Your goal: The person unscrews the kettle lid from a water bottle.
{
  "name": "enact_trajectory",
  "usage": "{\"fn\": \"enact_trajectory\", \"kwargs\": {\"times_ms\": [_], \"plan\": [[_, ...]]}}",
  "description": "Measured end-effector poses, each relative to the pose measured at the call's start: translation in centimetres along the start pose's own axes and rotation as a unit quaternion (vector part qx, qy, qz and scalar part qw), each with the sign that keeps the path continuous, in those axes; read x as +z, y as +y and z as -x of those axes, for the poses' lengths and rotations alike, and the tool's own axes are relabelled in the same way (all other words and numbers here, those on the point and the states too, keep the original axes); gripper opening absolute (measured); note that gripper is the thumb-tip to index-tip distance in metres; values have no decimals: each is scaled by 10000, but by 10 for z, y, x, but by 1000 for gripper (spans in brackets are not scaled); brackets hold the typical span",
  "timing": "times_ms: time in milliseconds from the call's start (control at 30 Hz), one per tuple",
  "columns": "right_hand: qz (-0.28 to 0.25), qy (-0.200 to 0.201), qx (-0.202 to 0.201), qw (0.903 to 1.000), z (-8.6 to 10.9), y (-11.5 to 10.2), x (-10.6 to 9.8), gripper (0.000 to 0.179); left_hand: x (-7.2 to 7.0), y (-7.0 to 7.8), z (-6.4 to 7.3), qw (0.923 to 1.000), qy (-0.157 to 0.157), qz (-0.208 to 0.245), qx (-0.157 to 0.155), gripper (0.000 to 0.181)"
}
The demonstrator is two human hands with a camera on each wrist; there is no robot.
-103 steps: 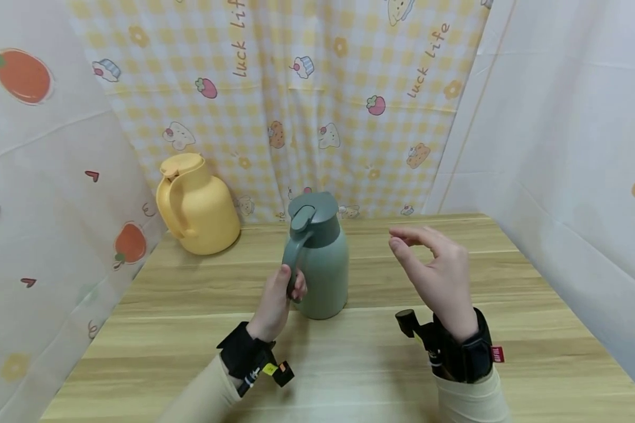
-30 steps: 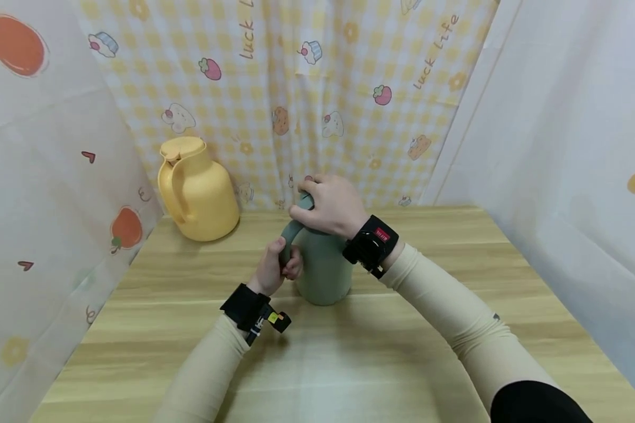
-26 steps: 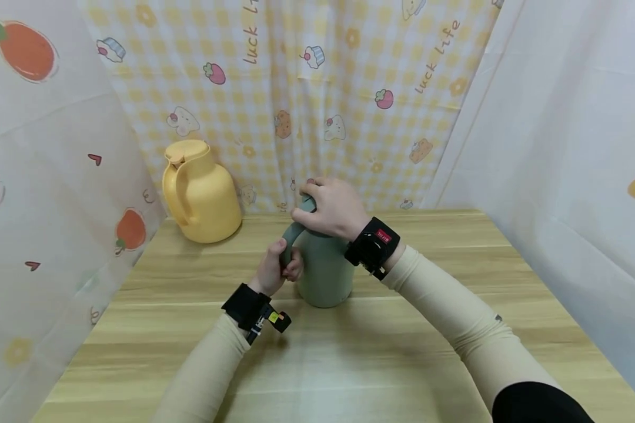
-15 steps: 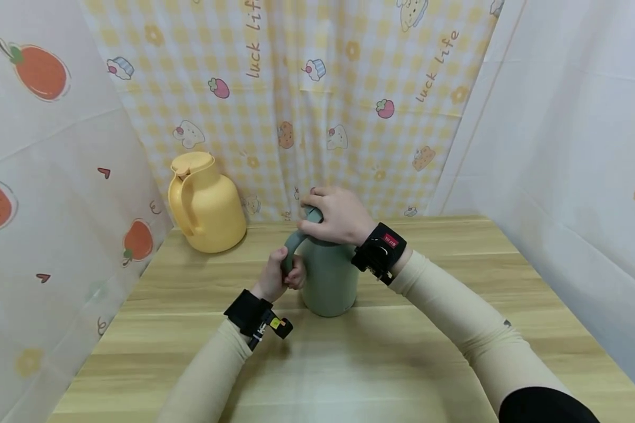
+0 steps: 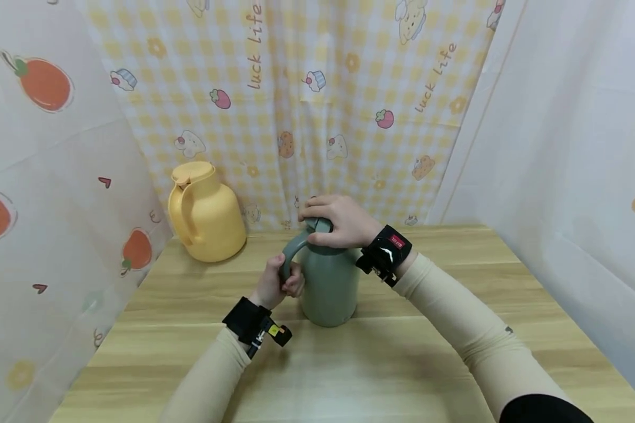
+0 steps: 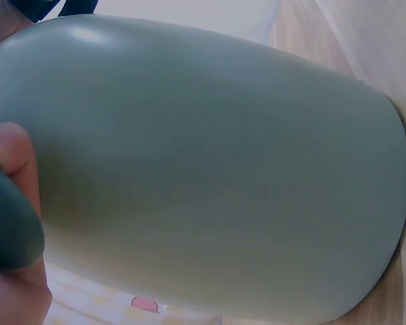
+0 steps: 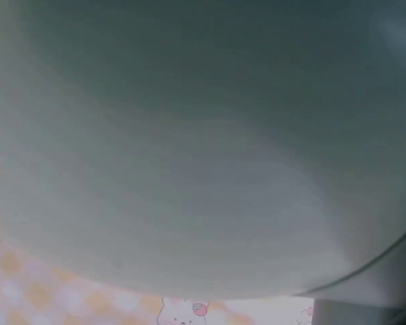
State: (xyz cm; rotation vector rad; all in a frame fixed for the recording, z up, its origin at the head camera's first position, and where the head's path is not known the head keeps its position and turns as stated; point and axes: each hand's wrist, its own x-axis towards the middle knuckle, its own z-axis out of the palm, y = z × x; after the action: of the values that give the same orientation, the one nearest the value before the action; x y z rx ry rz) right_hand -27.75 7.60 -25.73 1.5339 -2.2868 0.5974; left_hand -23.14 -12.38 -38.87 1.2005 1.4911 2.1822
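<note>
A grey-green thermos jug (image 5: 329, 294) stands upright on the wooden table. My left hand (image 5: 275, 282) grips its curved handle (image 5: 294, 245), fingers wrapped round the lower end. Over the top, my right hand (image 5: 344, 223) holds the lid (image 5: 318, 225) between thumb and fingers and hides most of it. The lid's raised tab shows between thumb and forefinger, out of line with the handle. In the left wrist view the jug's smooth body (image 6: 210, 169) spreads across the picture, beside curled fingers (image 6: 17, 145). Blurred jug wall (image 7: 176, 169) takes up the right wrist view.
A yellow thermos jug (image 5: 209, 220) stands at the back left of the table (image 5: 370, 376), its handle toward the left front. Behind the table hangs a yellow checked curtain (image 5: 344, 88). Pale cloth walls (image 5: 577, 164) close in both sides.
My right hand has come from the right of the green jug onto its lid. Since half a second ago it has twisted slightly, and the lid's tab has turned away from the handle.
</note>
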Motion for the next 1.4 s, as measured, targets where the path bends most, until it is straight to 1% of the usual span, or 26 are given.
{"fn": "enact_trajectory", "kwargs": {"times_ms": [67, 133, 200, 267, 300, 367, 433, 467, 533, 600, 667, 733, 767, 800, 833, 867, 933, 967, 1033, 1067, 1100, 1133, 1200, 1267, 1300, 1400], "plan": [[58, -122, 62, 9999, 0, 1, -3, 45, 2, 0, -2, 9998, 131, -112, 27, 59], [188, -287, 172, 9993, -4, 3, -9, 47, 2, 3, -7, 9988, 362, -317, 53, 59], [307, -548, 311, 9975, -11, 5, -16, 50, -1, 7, -13, 9967, 592, -555, 34, 58], [375, -837, 579, 9941, -19, 4, -24, 55, -4, 13, -17, 9933, 813, -825, -56, 57], [370, -941, 770, 9919, -23, 4, -27, 58, -7, 16, -18, 9913, 869, -979, -113, 56], [440, -1102, 1318, 9841, -30, 0, -31, 64, -10, 22, -18, 9863, 924, -1343, -243, 57], [482, -1136, 2020, 9716, -34, -8, -33, 66, -12, 27, -16, 9782, 985, -1777, -441, 59], [547, -1125, 2355, 9638, -35, -12, -32, 68, -11, 29, -14, 9722, 1050, -2013, -580, 62], [749, -1167, 2911, 9466, -37, -23, -29, 70, -8, 31, -9, 9552, 1220, -2580, -785, 67], [934, -1267, 3264, 9320, -38, -34, -23, 72, -2, 32, -3, 9306, 1464, -3213, -962, 68], [1231, -1478, 3397, 9206, -40, -45, -15, 74, 5, 34, 3, 8970, 1780, -3913, -1030, 63], [1482, -1650, 3465, 9115, -42, -53, -6, 75, 11, 36, 9, 8601, 2005, -4572, -1047, 52], [1582, -1687, 3527, 9067, -43, -57, -3, 76, 14, 37, 11, 8422, 2053, -4864, -1094, 45], [1672, -1722, 3589, 9020, -45, -61, 1, 78, 16, 40, 12, 8267, 2069, -5104, -1154, 39], [1749, -1732, 3670, 8971, -46, -63, 3, 81, 19, 42, 13, 8139, 2050, -5287, -1267, 34], [1810, -1711, 3762, 8924, -47, -66, 6, 83, 20, 46, 13, 8061, 1991, -5392, -1410, 30], [1893, -1612, 3971, 8834, -50, -69, 8, 86, 23, 54, 10, 7980, 1812, -5482, -1729, 24], [1936, -1560, 4051, 8798, -50, -70, 9, 87, 24, 58, 8, 7976, 1703, -5459, -1922, 23], [2108, -1488, 4082, 8757, -51, -72, 9, 83, 24, 66, 3, 8047, 1509, -5283, -2247, 23], [2203, -1466, 4059, 8748, -51, -72, 9, 80, 24, 68, 0, 8106, 1432, -5162, -2368, 25], [2309, -1445, 4024, 8740, -51, -72, 8, 76, 23, 70, -2, 8195, 1319, -5019, -2433, 28], [2414, -1447, 3972, 8735, -50, -72, 7, 73, 22, 72, -4, 8304, 1206, -4835, -2492, 31], [2560, -1435, 3822, 8762, -48, -72, 7, 68, 20, 73, -7, 8516, 1035, -4471, -2533, 37], [2642, -1422, 3671, 8805, -46, -71, 7, 67, 18, 73, -7, 8668, 929, -4199, -2525, 38], [2653, -1418, 3606, 8829, -45, -70, 7, 66, 17, 72, -7, 8720, 876, -4099, -2530, 37], [2611, -1385, 3428, 8917, -41, -67, 8, 65, 16, 70, -3, 8749, 809, -4046, -2535, 36]]}}
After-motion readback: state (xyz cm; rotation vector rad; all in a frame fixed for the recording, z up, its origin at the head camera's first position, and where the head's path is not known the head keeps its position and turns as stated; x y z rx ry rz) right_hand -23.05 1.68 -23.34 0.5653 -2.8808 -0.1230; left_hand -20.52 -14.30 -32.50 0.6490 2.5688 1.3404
